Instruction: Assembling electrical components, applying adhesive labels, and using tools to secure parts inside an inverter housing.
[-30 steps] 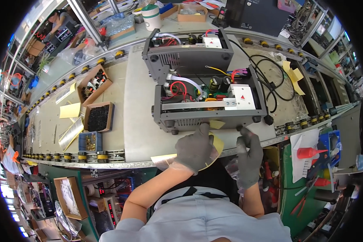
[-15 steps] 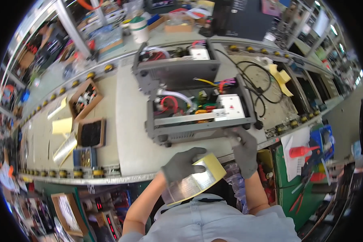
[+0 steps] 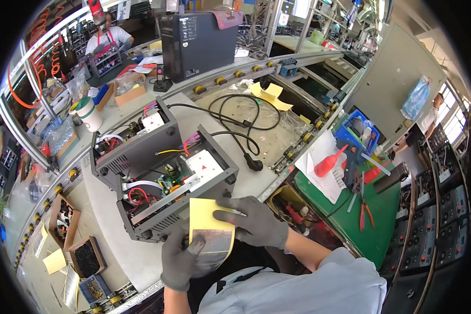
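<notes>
Both my hands wear grey gloves. My left hand (image 3: 178,261) grips the lower left part of a label sheet (image 3: 204,215), its thumb lying on the front. The sheet has a bare yellow upper part and silvery printed labels below. At its right edge my right hand (image 3: 256,224) pinches, with a small pale bit showing at the fingertips. Just beyond the sheet stands an open grey metal device housing (image 3: 167,215), with circuit boards, coloured wires and a white cover plate (image 3: 204,165) inside. A second similar housing (image 3: 125,162) stands behind it.
Black power cables (image 3: 230,118) loop on the conveyor to the right. Small parts boxes (image 3: 86,256) lie at left. A green table (image 3: 345,214) at right carries a red bottle (image 3: 329,163), red-handled pliers (image 3: 365,217) and a blue bin (image 3: 358,131). Another person (image 3: 107,39) sits far back.
My view has turned to the right. My right hand has left the front housing's near right corner and come to the label sheet, which my left hand now holds more upright.
</notes>
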